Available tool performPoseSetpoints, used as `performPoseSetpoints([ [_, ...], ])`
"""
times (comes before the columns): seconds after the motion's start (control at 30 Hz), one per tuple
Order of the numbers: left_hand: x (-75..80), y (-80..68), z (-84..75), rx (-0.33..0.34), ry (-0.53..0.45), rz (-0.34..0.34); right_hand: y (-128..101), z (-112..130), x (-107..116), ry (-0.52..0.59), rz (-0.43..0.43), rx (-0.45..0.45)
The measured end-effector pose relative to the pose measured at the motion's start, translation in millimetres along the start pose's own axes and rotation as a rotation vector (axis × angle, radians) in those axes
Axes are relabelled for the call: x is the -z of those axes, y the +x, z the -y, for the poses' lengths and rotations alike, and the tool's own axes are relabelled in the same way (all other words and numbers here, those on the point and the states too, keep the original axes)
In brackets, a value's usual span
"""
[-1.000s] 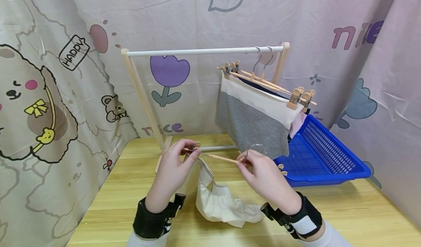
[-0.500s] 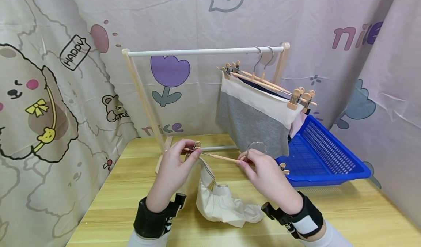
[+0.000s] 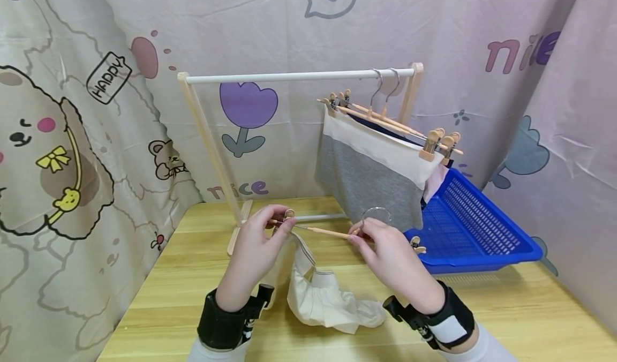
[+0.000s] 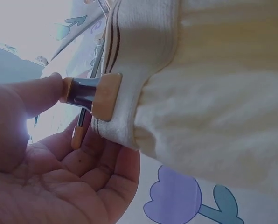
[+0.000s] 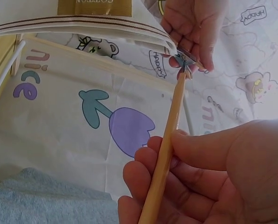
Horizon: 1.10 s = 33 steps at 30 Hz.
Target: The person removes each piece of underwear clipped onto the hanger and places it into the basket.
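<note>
My left hand [image 3: 255,244] pinches the clip [image 4: 107,95] at one end of a wooden clip hanger [image 3: 330,233]. In the left wrist view the thumb presses the clip's handle, and its jaws lie over the striped waistband of cream underpants [image 3: 328,303]. The rest of the underpants hangs down to the tabletop. My right hand [image 3: 388,249] grips the middle of the hanger's bar near its metal hook [image 3: 377,209]. The hanger's other clip [image 3: 417,245] sticks out beyond the right hand with no cloth in it.
Behind the hands stands a clothes rack with a white rail [image 3: 289,76]. Grey-and-white underpants [image 3: 371,174] hang from it on a clip hanger, with a darker garment behind. A blue plastic basket [image 3: 482,223] sits at the right on the wooden table [image 3: 164,308].
Almost nothing differs: the right hand and its end of the hanger have shifted very slightly to the right. The left hand keeps its place at the clip.
</note>
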<state>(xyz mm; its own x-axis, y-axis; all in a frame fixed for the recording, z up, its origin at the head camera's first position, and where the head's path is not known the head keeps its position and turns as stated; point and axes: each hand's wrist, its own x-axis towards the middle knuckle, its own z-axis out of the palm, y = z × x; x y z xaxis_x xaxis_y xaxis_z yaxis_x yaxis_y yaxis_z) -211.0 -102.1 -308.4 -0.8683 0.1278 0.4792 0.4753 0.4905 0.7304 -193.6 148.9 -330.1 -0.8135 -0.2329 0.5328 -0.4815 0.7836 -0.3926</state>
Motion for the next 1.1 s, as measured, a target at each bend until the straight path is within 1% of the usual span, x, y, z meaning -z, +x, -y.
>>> performPoseSetpoints([
  [0.13,0.2,-0.3,0.0,-0.017,-0.003,0.004,0,-1,2,-0.002,0.003,0.003],
  [0.23,0.1,-0.4,1.0,-0.017,-0.023,0.014,0,-1,3,-0.003,0.005,0.008],
  [0.33,-0.4,0.2,1.7,0.000,-0.056,0.034,0,-1,4,0.000,0.007,0.007],
  [0.47,-1.1,1.0,2.3,0.038,-0.091,0.061,0,-1,5,0.002,0.010,0.002],
  [0.57,-1.5,0.9,1.8,0.061,-0.110,0.069,0,-1,5,0.001,0.012,-0.001],
  [0.73,-4.7,0.5,1.1,0.064,-0.116,0.052,0,-2,7,-0.002,0.017,-0.004],
  [0.9,-7.1,0.7,1.3,0.053,-0.099,0.026,0,-3,8,-0.001,0.012,0.012],
  [1.1,-11.0,0.2,1.1,0.028,-0.112,-0.007,-1,-4,9,0.011,0.019,0.011],
])
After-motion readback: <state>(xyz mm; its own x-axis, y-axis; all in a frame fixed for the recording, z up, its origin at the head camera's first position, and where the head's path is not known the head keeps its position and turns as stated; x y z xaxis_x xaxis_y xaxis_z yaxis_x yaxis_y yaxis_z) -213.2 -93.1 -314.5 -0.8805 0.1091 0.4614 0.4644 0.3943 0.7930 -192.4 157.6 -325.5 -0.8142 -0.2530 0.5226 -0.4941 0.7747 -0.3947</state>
